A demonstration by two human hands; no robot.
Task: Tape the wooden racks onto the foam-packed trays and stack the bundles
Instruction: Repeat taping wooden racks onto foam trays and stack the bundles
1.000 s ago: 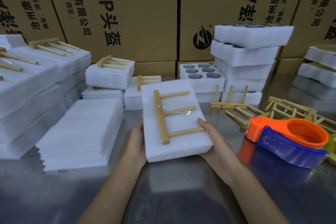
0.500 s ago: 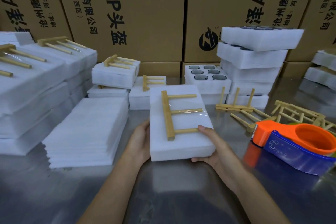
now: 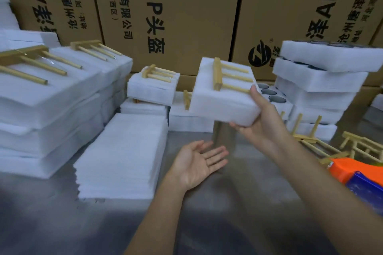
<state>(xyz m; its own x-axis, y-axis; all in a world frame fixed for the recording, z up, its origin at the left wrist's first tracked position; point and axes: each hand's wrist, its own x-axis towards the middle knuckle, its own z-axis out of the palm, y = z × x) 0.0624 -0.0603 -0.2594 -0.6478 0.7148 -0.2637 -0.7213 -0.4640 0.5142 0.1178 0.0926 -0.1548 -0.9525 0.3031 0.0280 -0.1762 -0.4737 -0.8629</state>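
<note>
The right hand [image 3: 261, 118] holds the taped bundle [image 3: 222, 97] up in the air, long side pointing away. The low stack [image 3: 187, 112] sits just behind and below it. The left hand [image 3: 196, 164] is spread flat, holding nothing

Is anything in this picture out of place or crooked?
Mostly orderly. The tall foam tray stack at the right leans, its layers shifted sideways. Loose wooden racks lie jumbled beside it. The right hand holds the taped bundle tilted in the air.
</note>
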